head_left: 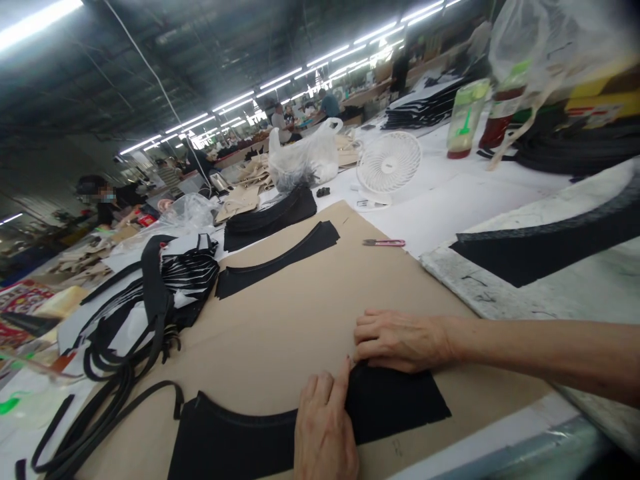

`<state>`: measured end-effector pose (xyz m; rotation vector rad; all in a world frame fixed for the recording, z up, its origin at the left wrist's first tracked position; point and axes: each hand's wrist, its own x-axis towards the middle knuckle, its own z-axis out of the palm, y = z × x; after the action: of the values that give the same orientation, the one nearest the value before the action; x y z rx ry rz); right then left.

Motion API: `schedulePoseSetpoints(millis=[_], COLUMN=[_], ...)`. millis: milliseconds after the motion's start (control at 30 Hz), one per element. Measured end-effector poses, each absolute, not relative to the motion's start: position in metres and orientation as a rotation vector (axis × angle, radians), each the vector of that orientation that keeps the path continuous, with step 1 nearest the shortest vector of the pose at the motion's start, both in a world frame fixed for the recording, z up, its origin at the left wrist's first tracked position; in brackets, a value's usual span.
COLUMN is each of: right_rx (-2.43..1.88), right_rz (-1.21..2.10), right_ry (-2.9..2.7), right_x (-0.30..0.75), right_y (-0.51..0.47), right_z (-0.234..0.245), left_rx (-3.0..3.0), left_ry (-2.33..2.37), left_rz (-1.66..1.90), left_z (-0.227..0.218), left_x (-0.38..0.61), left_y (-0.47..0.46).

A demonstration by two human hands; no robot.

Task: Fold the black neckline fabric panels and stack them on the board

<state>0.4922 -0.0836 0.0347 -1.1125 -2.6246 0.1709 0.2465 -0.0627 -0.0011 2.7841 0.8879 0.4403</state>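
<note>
A curved black fabric piece [235,433] lies on a brown cardboard sheet [300,300] at the near edge of the table. My left hand [323,427] presses flat on the middle of the piece, forefinger stretched toward its upper edge. My right hand [397,340] rests palm down at the piece's far right edge, fingertips touching the fabric next to the left forefinger. Neither hand grips anything. A second curved black piece [280,257] lies further back on the cardboard.
Black straps and trims [125,347] pile at the left. A stack of black pieces [270,217], a plastic bag [305,157], a white fan [389,163], a pink cutter [384,243] and bottles [467,117] stand behind. A marble slab [550,280] with black fabric sits right. Other people work far back.
</note>
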Motion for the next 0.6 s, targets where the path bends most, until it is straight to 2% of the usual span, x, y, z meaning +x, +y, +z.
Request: schedulePoseSetpoints(millis=[333,600], right_rx=[-1.182,-1.198], right_rz=[0.291,0.279], right_ry=[-2.583,-2.59], right_x=[0.501,0.51], right_y=[-0.077,-0.078], right_z=[0.038,0.035], left_rx=[2.685,2.553], left_ry=[0.813,0.787], left_rz=[0.508,0.38], left_z=[0.014,0.019], left_x=[0.263,0.286], left_y=[-0.055,-0.062])
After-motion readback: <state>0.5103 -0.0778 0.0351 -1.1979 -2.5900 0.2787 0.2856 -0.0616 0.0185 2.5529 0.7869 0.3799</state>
